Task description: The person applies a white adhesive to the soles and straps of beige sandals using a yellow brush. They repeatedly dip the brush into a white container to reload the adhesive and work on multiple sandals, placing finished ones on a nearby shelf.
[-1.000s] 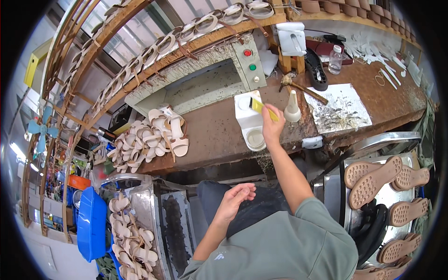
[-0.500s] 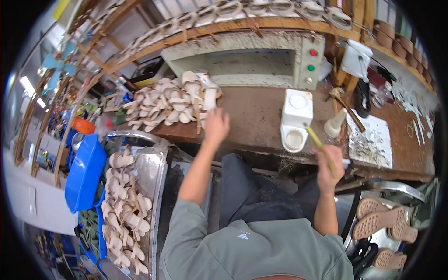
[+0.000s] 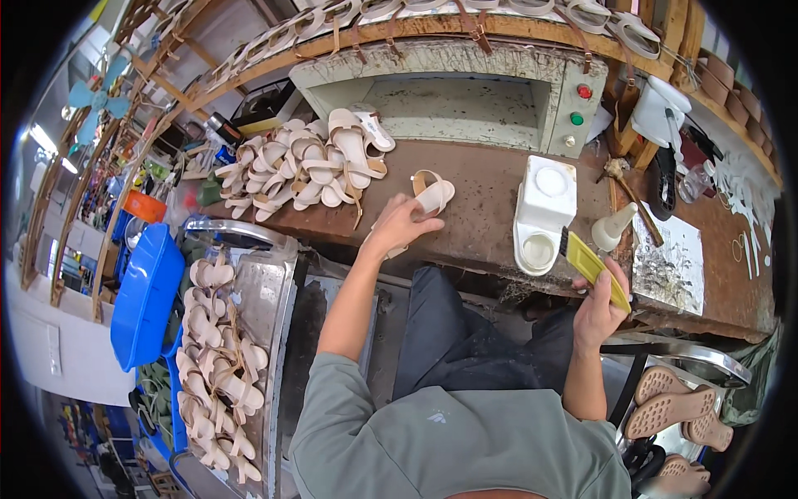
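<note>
My left hand (image 3: 401, 223) is closed round the middle of a beige sandal (image 3: 434, 195) above the front part of the workbench. The sandal's strapped end sticks out past my fingers, and part of its sole is hidden under my hand. In my right hand (image 3: 600, 309) is a flat yellow brush (image 3: 592, 263), its dark bristles pointing up and left. Just left of the brush stands a white container (image 3: 544, 195) with a round cup (image 3: 538, 251) at its near end. A heap of beige sandals (image 3: 299, 166) lies on the bench, left of my left hand.
A grey-green oven-like box (image 3: 449, 104) stands at the back. Right of the container are a whitish cone-shaped bottle (image 3: 613, 229), a hammer (image 3: 640, 204) and a stained white sheet (image 3: 669, 262). More sandals (image 3: 220, 358) lie on a metal cart at left; brown soles (image 3: 669, 407) sit at lower right.
My left hand has moved right from the heap and now holds a sandal. My right hand has turned the brush so its flat side and bristles show.
</note>
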A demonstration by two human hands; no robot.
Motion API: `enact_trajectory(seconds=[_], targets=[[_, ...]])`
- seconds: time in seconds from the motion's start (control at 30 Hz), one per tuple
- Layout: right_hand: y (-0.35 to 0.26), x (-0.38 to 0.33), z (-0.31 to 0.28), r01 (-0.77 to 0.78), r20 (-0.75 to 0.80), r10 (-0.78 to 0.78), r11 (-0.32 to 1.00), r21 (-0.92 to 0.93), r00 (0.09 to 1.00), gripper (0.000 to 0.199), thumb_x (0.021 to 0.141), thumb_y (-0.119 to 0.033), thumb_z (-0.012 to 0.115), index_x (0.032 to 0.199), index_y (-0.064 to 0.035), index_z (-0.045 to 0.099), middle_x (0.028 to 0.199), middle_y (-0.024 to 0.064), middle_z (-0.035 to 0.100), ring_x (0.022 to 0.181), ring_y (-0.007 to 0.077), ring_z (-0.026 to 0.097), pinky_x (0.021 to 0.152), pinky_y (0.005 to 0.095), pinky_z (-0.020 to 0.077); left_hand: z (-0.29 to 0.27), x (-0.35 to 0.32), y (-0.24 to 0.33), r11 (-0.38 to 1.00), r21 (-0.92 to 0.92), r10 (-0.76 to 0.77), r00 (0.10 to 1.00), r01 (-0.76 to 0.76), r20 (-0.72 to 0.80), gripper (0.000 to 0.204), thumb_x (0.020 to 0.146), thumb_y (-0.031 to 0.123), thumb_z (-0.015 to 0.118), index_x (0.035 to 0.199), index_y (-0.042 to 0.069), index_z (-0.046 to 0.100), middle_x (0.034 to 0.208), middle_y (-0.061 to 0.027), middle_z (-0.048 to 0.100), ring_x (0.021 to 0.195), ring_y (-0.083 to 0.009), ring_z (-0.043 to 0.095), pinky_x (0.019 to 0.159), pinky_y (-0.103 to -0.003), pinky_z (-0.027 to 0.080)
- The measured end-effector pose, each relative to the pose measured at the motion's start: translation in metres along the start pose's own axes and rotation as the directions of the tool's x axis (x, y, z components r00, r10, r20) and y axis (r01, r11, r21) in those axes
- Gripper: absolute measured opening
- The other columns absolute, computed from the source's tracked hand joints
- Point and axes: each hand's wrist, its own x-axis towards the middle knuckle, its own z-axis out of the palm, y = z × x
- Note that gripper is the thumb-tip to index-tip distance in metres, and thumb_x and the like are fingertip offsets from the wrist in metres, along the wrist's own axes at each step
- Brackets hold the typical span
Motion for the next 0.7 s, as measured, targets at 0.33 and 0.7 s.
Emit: enact_trajectory(seconds=[0.33,0.7], targets=[[-0.026,0.009,-0.004,0.061,0.306,-0.062,0.998,0.013,0.95,0.021,0.079,-0.004,0.066,0.099,-0.0006,0.058,0.081,0.0118,0.061,0.066,0.0197,0.06,0.057,0.0285,0.0496,0.024,0.035,0.005,0.969,0.237,-0.064,0.998,0.068,-0.028,0.057,0.072,0.038,0.064,0.117,0.007,0.049,0.105,-0.02,0.055,0.102,-0.035,0.052,0.085,-0.043,0.044],[-0.083,-0.015,0.017,0.933,0.72,-0.657,0.358,0.036,0.224,0.022,0.069,-0.006,0.067,0.09,-0.0037,0.068,0.09,0.0116,0.06,0.077,0.0258,0.063,0.072,0.0348,0.0562,0.032,-0.092,0.076,-0.141,-0.989,-0.029,0.998,0.049,0.053,0.051,0.072,0.016,0.062,0.116,-0.003,0.045,0.096,-0.0143,0.059,0.08,-0.0226,0.063,0.065,-0.032,0.055]])
